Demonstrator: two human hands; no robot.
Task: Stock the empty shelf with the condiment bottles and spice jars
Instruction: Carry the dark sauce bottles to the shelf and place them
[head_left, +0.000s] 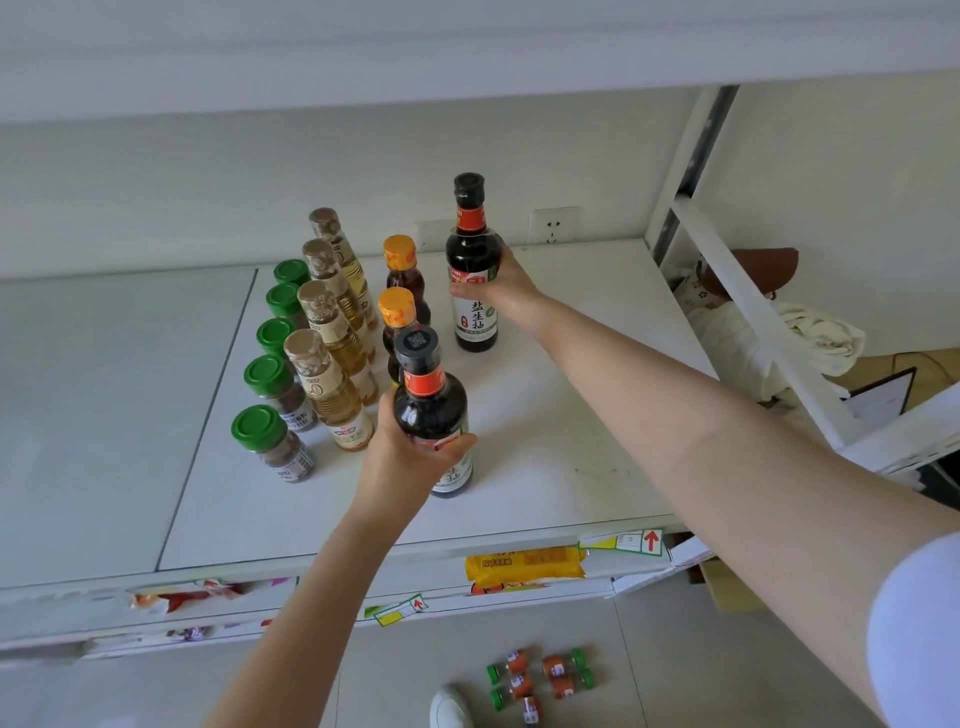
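On the white shelf (571, 426) stand rows of bottles: several green-capped spice jars (270, 441) at the left, several pale yellow vinegar bottles (332, 384) beside them, then two orange-capped dark bottles (400, 270). My left hand (405, 457) grips a dark soy sauce bottle (428, 400) upright near the shelf front. My right hand (498, 286) holds a second soy sauce bottle (472, 260) upright farther back, its base on or just above the shelf.
Several small orange spice jars with green caps (540, 675) lie on the tiled floor below, by a white shoe (449, 706). A yellow packet (524, 564) sits on the lower shelf. A white frame post (691, 156) and brace bound the right side; the shelf right of the bottles is bare.
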